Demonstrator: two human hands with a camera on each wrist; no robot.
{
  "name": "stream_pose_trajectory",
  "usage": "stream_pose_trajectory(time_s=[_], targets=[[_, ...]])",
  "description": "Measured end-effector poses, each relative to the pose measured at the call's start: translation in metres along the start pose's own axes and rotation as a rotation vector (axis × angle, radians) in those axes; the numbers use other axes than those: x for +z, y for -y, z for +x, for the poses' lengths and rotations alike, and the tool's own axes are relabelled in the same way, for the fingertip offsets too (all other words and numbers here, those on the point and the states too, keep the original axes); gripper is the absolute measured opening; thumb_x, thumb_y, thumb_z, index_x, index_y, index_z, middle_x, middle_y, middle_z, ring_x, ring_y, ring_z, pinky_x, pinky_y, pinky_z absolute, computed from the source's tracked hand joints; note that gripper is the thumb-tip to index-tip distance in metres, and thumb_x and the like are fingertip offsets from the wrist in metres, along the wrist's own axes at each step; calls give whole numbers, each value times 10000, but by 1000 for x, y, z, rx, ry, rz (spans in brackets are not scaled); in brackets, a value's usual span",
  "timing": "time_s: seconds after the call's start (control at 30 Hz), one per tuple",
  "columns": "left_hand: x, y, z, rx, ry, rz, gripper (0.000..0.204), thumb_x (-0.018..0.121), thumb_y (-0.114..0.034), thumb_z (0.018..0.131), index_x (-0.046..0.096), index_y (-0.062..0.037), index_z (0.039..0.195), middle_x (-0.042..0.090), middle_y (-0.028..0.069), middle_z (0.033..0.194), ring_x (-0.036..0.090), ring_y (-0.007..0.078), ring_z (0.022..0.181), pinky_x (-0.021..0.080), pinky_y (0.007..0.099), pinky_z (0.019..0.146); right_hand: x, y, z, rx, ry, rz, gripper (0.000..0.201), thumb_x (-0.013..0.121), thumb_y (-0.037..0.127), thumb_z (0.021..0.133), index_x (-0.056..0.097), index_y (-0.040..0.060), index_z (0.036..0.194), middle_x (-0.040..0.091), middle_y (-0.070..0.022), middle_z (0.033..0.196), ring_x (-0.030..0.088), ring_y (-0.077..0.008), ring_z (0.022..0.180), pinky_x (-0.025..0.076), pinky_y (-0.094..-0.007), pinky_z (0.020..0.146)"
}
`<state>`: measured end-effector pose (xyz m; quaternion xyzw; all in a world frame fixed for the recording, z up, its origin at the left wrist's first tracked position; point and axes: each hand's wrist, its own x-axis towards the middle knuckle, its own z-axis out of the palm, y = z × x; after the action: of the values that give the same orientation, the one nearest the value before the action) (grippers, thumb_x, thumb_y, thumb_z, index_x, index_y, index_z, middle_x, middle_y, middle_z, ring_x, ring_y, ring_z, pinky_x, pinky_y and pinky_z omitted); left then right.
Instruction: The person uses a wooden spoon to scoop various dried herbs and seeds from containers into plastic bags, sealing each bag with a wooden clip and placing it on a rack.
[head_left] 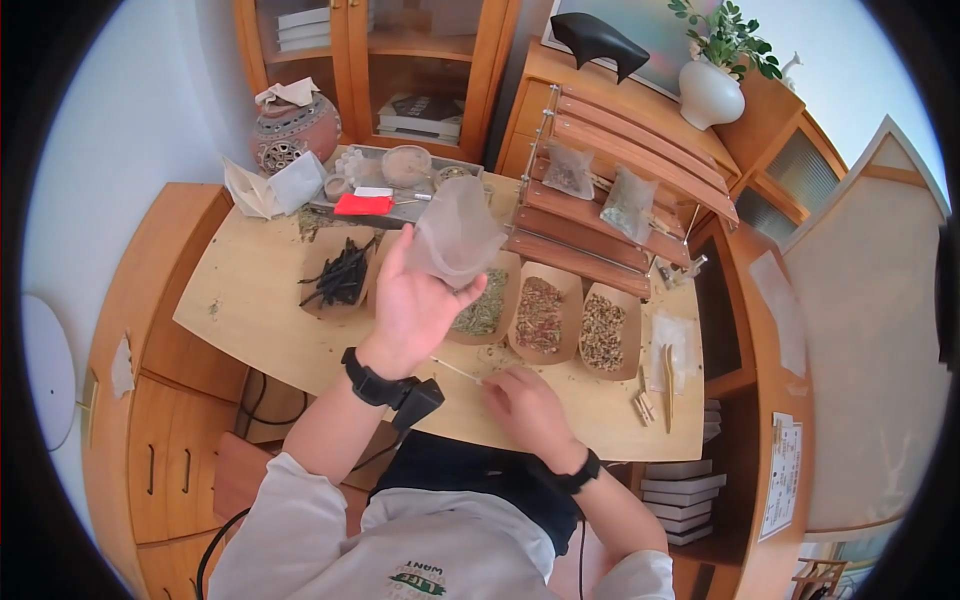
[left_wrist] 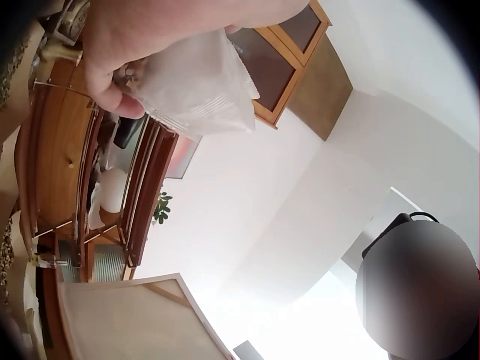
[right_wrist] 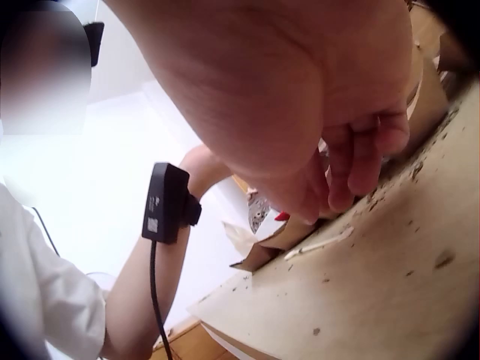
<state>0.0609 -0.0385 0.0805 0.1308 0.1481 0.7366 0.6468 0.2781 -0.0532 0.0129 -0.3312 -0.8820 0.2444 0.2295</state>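
A: Your left hand point(head_left: 403, 308), nearest the camera: state?

B: Fingers and thumb grip the bag point(head_left: 458, 235), raised above the table point(head_left: 230, 300).

A: And rightward?

B: The stick point(head_left: 457, 370) lies just beside your right hand point(head_left: 532, 408), fingers loosely curled, gripping nothing. Beyond, in order: red herbs point(head_left: 540, 315), brown pieces point(head_left: 603, 335), tweezers point(head_left: 668, 390).

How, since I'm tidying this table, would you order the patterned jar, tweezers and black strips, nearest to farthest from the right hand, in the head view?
1. Tweezers, on the right.
2. Black strips, forward and left.
3. Patterned jar, far back left.
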Motion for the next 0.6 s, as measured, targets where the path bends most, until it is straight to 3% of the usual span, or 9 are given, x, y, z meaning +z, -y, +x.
stream_pose_trajectory(time_s=[0.17, 0.33, 0.43, 0.53, 0.6], targets=[[-9, -14, -12, 16, -40, -35, 478, 488, -464, 990, 476, -165, 1363, 524, 63, 1349, 484, 248, 1240, 429, 464, 969, 39, -4, 18, -27, -98, -162, 100, 677, 108, 796, 686, 23, 849, 625, -140, 860, 611, -332, 845, 508, -419, 764], [-9, -12, -13, 0, -53, -34, 471, 489, -456, 989, 474, -159, 1354, 525, 52, 1334, 489, 244, 1229, 434, 457, 962, 44, -1, 19, -43, -127, -273, 67, 666, 98, 769, 654, 33, 768, 617, -127, 827, 612, -320, 832, 511, -421, 764], [0, -4, -10, -7, -54, -5, 502, 510, -476, 974, 466, -164, 1365, 522, 61, 1334, 487, 239, 1223, 431, 461, 963, 41, -2, 18, -87, -98, -296, 89, 648, 103, 767, 644, 17, 789, 612, -130, 841, 611, -308, 863, 503, -414, 783], [10, 5, -9, -23, -44, -5, 514, 517, -483, 971, 461, -164, 1370, 524, 67, 1333, 489, 239, 1220, 432, 463, 966, 28, -3, 5, -72, -75, -207, 91, 655, 110, 791, 642, 24, 817, 618, -131, 795, 616, -326, 794, 512, -425, 732], [17, 10, -7, -30, -28, -6, 511, 514, -480, 974, 461, -159, 1369, 527, 68, 1331, 494, 240, 1216, 435, 462, 966, -4, 4, -13, 87, 44, -76, 105, 655, 114, 824, 642, 19, 866, 636, -139, 803, 634, -325, 784, 523, -406, 723]])
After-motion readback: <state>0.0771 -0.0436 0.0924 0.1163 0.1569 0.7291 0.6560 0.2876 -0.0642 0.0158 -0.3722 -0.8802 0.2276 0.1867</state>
